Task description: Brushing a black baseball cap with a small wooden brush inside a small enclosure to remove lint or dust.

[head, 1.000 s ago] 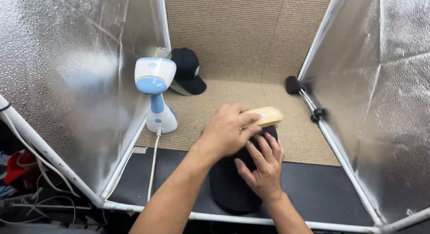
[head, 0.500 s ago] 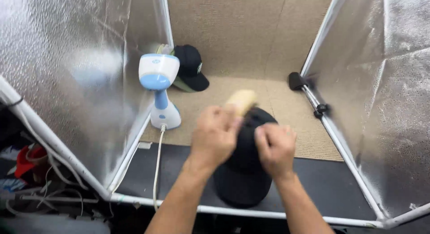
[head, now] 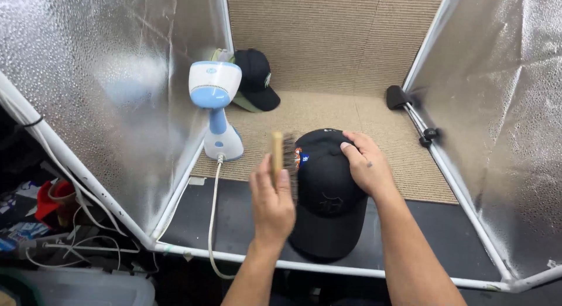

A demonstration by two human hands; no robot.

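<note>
A black baseball cap (head: 328, 192) lies in front of me, its brim pointing toward me and a small coloured patch on its left side. My left hand (head: 271, 203) grips a wooden brush (head: 278, 155) held on edge, its dark bristles against the cap's left side. My right hand (head: 365, 163) rests flat on the crown's right side, fingers spread over the top.
A white and blue garment steamer (head: 216, 107) stands at the left, its cord (head: 213, 224) trailing toward me. A second dark cap (head: 254, 80) lies at the back. Silver foil walls (head: 105, 89) close in both sides; white frame tubes (head: 445, 165) and black clips (head: 430, 134) run along the right.
My left hand drew the brush back from the cap's top to its left side and turned it on edge. My right hand opened flat on the crown. The cap's front is now uncovered.
</note>
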